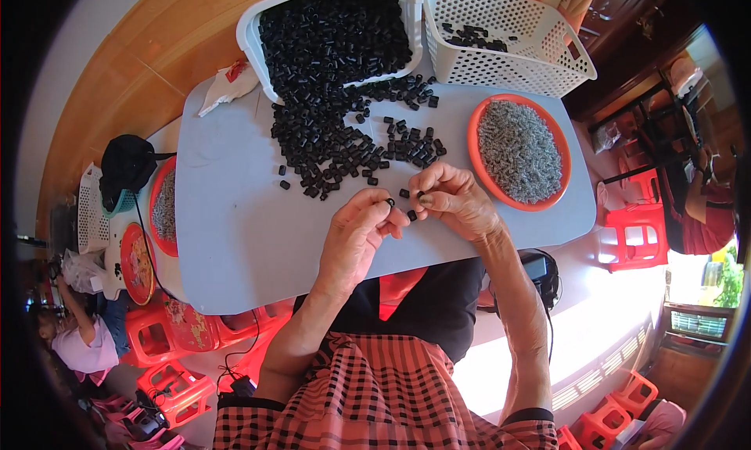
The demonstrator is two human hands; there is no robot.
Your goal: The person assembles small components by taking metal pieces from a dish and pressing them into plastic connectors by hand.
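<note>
My left hand point(356, 229) pinches a small black plastic piece point(390, 203) between thumb and forefinger, above the near part of the grey table. Just to its right, my right hand point(461, 203) is closed on another small dark piece point(420, 194), mostly hidden by the fingertips. The two hands nearly meet. One more black piece point(412, 215) shows between them, at the left fingertips; whether it is held I cannot tell. Beyond the hands spreads a loose pile of black plastic pieces point(336, 149), spilling from a tipped white tub point(252, 35).
An orange-rimmed bowl point(474, 141) of tiny grey metal parts point(519, 153) stands right of my hands. A white perforated basket point(508, 65) with some black pieces is at the back right. Crumpled paper point(228, 89) lies at the back left. Red stools point(635, 235) and other people surround the table point(235, 239).
</note>
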